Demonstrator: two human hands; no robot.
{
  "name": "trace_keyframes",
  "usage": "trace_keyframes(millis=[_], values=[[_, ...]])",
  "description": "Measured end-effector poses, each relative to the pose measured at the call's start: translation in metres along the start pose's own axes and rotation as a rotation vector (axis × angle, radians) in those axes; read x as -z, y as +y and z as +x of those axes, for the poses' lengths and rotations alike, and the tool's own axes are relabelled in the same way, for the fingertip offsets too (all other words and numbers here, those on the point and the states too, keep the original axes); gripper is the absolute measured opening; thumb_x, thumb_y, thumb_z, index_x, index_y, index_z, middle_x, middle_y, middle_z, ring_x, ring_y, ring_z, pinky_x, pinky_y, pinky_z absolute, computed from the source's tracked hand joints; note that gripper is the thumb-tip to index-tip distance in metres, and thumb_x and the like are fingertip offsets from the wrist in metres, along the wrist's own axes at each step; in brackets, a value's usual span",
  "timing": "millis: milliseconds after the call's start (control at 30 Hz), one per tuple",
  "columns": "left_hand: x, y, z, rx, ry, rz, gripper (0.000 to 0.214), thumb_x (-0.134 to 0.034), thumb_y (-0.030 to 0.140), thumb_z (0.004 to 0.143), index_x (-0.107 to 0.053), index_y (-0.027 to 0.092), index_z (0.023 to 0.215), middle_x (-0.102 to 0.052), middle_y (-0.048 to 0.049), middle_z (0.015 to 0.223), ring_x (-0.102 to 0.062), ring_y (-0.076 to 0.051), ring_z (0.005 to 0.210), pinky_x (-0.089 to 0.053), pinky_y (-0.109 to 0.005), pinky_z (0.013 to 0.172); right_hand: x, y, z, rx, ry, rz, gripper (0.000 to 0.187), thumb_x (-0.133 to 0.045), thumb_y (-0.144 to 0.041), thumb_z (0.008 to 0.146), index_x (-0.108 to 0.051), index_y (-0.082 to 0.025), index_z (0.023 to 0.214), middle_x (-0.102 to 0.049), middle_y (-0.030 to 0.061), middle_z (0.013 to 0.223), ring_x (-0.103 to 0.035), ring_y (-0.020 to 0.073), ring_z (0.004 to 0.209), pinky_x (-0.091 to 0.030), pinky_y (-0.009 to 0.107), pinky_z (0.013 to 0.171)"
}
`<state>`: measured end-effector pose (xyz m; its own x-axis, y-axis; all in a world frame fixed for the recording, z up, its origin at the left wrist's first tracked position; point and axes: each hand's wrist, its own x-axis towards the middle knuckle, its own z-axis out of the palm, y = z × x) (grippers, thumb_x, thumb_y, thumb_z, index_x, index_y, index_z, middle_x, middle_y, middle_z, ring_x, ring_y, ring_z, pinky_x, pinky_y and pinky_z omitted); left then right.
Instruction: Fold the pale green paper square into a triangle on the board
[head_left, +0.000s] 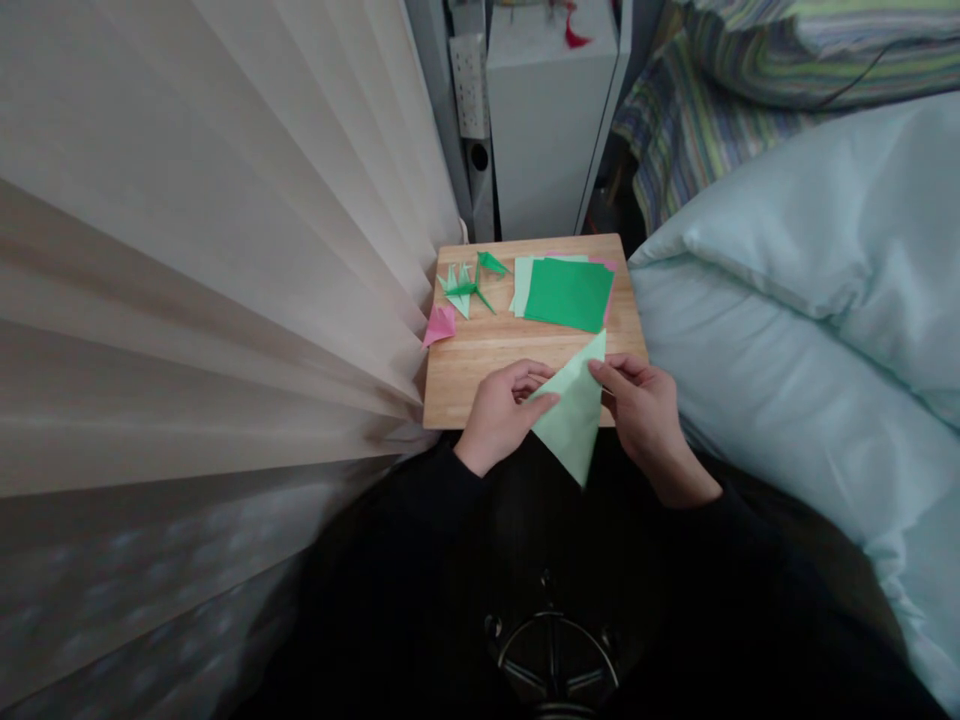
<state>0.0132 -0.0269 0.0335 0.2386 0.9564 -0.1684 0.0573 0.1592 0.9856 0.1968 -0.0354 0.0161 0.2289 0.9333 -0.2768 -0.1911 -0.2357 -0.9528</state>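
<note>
A pale green paper (574,410), folded into a triangle, is held between both hands over the near edge of a small wooden board (480,365). My left hand (501,412) pinches its left corner with curled fingers. My right hand (645,405) grips its right edge, thumb on top. The paper's lower point hangs off the board toward my lap.
On the board lie a stack of square papers topped by a dark green sheet (570,292), folded green paper figures (469,285) and a small pink folded piece (440,323). A beige curtain (225,250) hangs left, pale blue bedding (810,330) lies right, a white cabinet (551,110) stands behind.
</note>
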Motion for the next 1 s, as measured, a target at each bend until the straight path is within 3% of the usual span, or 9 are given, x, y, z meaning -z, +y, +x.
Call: trace_keyframes(millis=[67, 133, 300, 433, 533, 700, 867, 1000], values=[[0.003, 0.005, -0.001, -0.087, 0.143, 0.072, 0.018, -0.081, 0.022, 0.077, -0.072, 0.019, 0.092, -0.074, -0.0026, 0.085, -0.067, -0.017, 0.077, -0.049, -0.029, 0.073, -0.002, -0.001, -0.001, 0.022, -0.039, 0.025, 0.031, -0.087, -0.047, 0.07, -0.066, -0.024, 0.073, -0.072, 0.0017, 0.078, -0.067, 0.019, 0.075, -0.059, 0.039, 0.079], [0.005, 0.01, -0.002, -0.142, 0.214, 0.138, 0.019, -0.082, 0.024, 0.078, -0.072, 0.02, 0.093, -0.074, -0.0021, 0.085, -0.067, -0.018, 0.076, -0.049, -0.03, 0.073, -0.006, -0.001, -0.005, 0.007, -0.109, 0.044, 0.029, -0.089, -0.044, 0.068, -0.071, -0.024, 0.078, -0.077, 0.0031, 0.085, -0.071, 0.0216, 0.083, -0.06, 0.042, 0.089], [0.002, 0.014, -0.007, -0.199, 0.191, 0.123, 0.024, -0.084, 0.03, 0.078, -0.073, 0.022, 0.097, -0.076, -0.0035, 0.095, -0.067, -0.016, 0.075, -0.044, -0.028, 0.064, -0.014, 0.004, -0.015, -0.047, -0.145, 0.031, 0.034, -0.092, -0.042, 0.067, -0.079, -0.023, 0.091, -0.082, 0.0073, 0.102, -0.076, 0.0278, 0.096, -0.06, 0.045, 0.092], [-0.001, 0.013, -0.008, -0.131, 0.215, -0.001, 0.022, -0.084, 0.031, 0.078, -0.071, 0.022, 0.093, -0.065, 0.0034, 0.065, -0.05, -0.011, 0.054, -0.035, -0.026, 0.054, -0.01, 0.01, -0.013, -0.011, -0.109, 0.072, 0.036, -0.094, -0.04, 0.068, -0.08, -0.023, 0.097, -0.082, 0.007, 0.109, -0.076, 0.0285, 0.103, -0.06, 0.046, 0.095], [-0.001, 0.014, -0.008, -0.114, 0.227, -0.062, 0.022, -0.085, 0.03, 0.077, -0.07, 0.021, 0.09, -0.058, 0.0058, 0.057, -0.046, -0.009, 0.051, -0.035, -0.026, 0.053, -0.007, 0.013, -0.011, -0.002, -0.119, 0.109, 0.034, -0.095, -0.037, 0.068, -0.081, -0.024, 0.097, -0.083, 0.0061, 0.108, -0.076, 0.0288, 0.105, -0.059, 0.047, 0.099], [-0.001, 0.014, -0.005, -0.107, 0.224, -0.116, 0.024, -0.086, 0.027, 0.075, -0.068, 0.02, 0.089, -0.056, 0.0075, 0.054, -0.05, -0.009, 0.05, -0.038, -0.023, 0.053, -0.009, 0.015, -0.01, -0.009, -0.112, 0.15, 0.035, -0.096, -0.035, 0.066, -0.082, -0.024, 0.096, -0.084, 0.0057, 0.105, -0.077, 0.0298, 0.103, -0.059, 0.05, 0.1], [-0.001, 0.013, -0.003, -0.113, 0.296, -0.128, 0.028, -0.087, 0.025, 0.072, -0.067, 0.018, 0.089, -0.068, 0.0026, 0.063, -0.058, -0.01, 0.055, -0.041, -0.021, 0.054, -0.016, 0.015, -0.014, -0.113, -0.151, 0.161, 0.042, -0.1, -0.035, 0.057, -0.082, -0.022, 0.093, -0.084, 0.0059, 0.1, -0.079, 0.0284, 0.093, -0.061, 0.049, 0.096], [-0.001, 0.012, -0.004, -0.092, 0.309, -0.157, 0.025, -0.083, 0.027, 0.077, -0.069, 0.017, 0.096, -0.068, 0.0019, 0.062, -0.058, -0.01, 0.055, -0.041, -0.021, 0.054, -0.019, 0.017, -0.016, -0.106, -0.132, 0.158, 0.042, -0.1, -0.033, 0.055, -0.083, -0.022, 0.091, -0.085, 0.0057, 0.098, -0.079, 0.0275, 0.09, -0.061, 0.049, 0.097]])
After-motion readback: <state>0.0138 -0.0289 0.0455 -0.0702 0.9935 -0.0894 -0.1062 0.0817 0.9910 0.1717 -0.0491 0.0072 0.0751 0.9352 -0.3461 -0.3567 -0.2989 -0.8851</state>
